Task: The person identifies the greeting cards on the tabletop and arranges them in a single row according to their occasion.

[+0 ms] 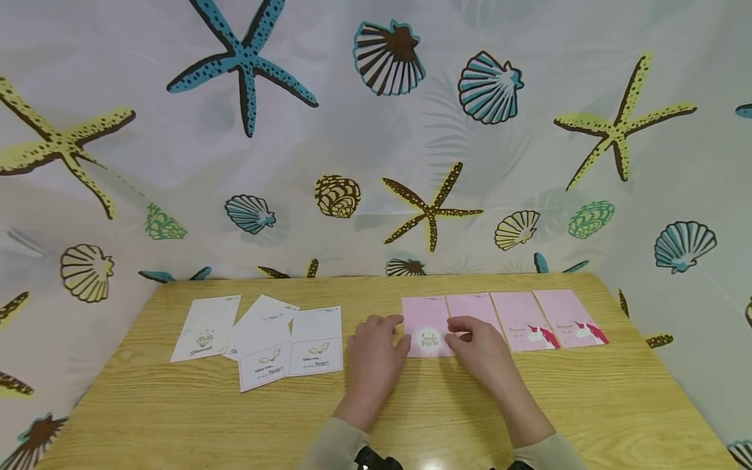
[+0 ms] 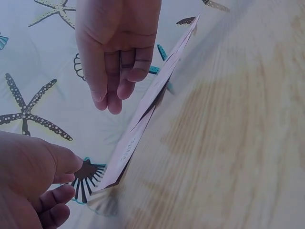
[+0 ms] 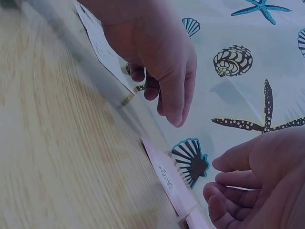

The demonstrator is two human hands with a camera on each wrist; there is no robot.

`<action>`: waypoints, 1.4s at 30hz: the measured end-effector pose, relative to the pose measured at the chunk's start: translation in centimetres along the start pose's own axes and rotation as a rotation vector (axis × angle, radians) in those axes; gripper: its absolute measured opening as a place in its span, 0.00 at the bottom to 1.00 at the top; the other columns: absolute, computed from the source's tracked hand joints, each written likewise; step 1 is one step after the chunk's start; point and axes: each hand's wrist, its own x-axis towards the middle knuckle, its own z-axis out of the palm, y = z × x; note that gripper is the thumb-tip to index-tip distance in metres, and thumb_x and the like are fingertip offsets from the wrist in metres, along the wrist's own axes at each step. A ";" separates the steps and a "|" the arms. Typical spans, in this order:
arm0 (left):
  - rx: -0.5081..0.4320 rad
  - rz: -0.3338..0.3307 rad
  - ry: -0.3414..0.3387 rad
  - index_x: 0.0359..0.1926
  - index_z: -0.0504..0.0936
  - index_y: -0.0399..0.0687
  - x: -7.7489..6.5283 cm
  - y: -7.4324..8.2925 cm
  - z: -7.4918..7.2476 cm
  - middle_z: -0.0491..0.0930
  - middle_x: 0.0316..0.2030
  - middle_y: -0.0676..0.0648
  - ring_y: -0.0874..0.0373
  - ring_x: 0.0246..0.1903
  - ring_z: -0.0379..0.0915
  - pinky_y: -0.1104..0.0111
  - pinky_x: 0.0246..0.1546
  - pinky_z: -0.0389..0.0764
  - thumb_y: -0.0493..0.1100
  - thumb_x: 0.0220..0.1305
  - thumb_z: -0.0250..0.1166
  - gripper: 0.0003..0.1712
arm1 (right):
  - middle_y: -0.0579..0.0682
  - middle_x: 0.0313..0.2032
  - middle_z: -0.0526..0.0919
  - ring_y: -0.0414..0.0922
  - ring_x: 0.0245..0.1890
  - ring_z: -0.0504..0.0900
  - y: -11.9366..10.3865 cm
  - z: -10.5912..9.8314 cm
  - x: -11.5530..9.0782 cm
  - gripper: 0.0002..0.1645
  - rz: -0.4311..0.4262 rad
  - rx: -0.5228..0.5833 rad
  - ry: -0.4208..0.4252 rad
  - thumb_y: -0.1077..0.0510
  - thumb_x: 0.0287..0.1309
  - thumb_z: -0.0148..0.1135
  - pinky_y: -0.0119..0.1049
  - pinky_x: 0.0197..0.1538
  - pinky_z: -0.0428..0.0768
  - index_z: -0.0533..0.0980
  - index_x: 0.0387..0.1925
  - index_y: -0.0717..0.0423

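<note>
A pink card with "Smile More" in a white round patch (image 1: 424, 320) lies on the table at the left end of a row of pink cards. My left hand (image 1: 375, 356) is at this card's left edge, its fingers loosely bent. At the right edge is my right hand (image 1: 484, 352), thumb and forefinger apart, overlapping the second pink card (image 1: 470, 307). Both wrist views show the left hand (image 2: 28, 176) and right hand (image 3: 271, 176) hovering just over the cards with nothing gripped. The second card's lower part is hidden by the right hand.
Two pink unicorn cards (image 1: 519, 316) continue the row rightward. On the left lie several white cards: a diamond card (image 1: 208, 323), overlapping cards (image 1: 267, 310), and a winged-heart card (image 1: 316, 346). Behind the wooden table (image 1: 194, 418) hangs a seashell-print cloth (image 1: 329, 143).
</note>
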 end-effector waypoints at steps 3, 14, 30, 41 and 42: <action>-0.020 -0.004 0.009 0.60 0.90 0.48 -0.2 -0.5 -1.0 0.86 0.47 0.46 0.43 0.50 0.81 0.48 0.49 0.77 0.47 0.73 0.76 0.19 | 0.56 0.57 0.90 0.55 0.57 0.88 -0.2 0.2 -0.2 0.23 -0.010 0.051 0.001 0.59 0.74 0.69 0.56 0.64 0.82 0.83 0.66 0.62; 0.014 -0.030 0.031 0.63 0.89 0.45 -0.5 -3.9 -4.7 0.88 0.48 0.45 0.40 0.49 0.81 0.43 0.49 0.77 0.46 0.74 0.74 0.21 | 0.55 0.56 0.90 0.53 0.54 0.88 -2.2 2.4 -0.8 0.25 -0.076 0.193 -0.071 0.59 0.74 0.69 0.54 0.59 0.84 0.82 0.68 0.63; 0.013 -0.144 0.040 0.66 0.86 0.41 -1.8 -10.2 -9.0 0.89 0.52 0.40 0.35 0.52 0.82 0.38 0.50 0.77 0.45 0.76 0.70 0.23 | 0.60 0.60 0.87 0.55 0.58 0.88 -4.7 5.9 -1.4 0.29 -0.157 0.320 -0.203 0.58 0.75 0.69 0.54 0.62 0.84 0.78 0.71 0.65; 0.072 -0.167 0.013 0.67 0.84 0.36 -2.1 -12.3 -10.2 0.87 0.51 0.37 0.31 0.53 0.80 0.35 0.51 0.75 0.45 0.74 0.71 0.26 | 0.63 0.65 0.83 0.57 0.63 0.85 -5.2 8.2 -0.9 0.33 -0.151 0.377 -0.273 0.55 0.76 0.68 0.52 0.63 0.84 0.75 0.74 0.66; 0.077 -0.165 0.010 0.67 0.84 0.36 -2.1 -12.4 -10.2 0.87 0.51 0.36 0.30 0.54 0.80 0.34 0.52 0.75 0.45 0.74 0.72 0.26 | 0.63 0.66 0.83 0.57 0.63 0.85 -5.3 8.4 -0.9 0.33 -0.145 0.394 -0.279 0.56 0.76 0.68 0.50 0.62 0.85 0.75 0.74 0.66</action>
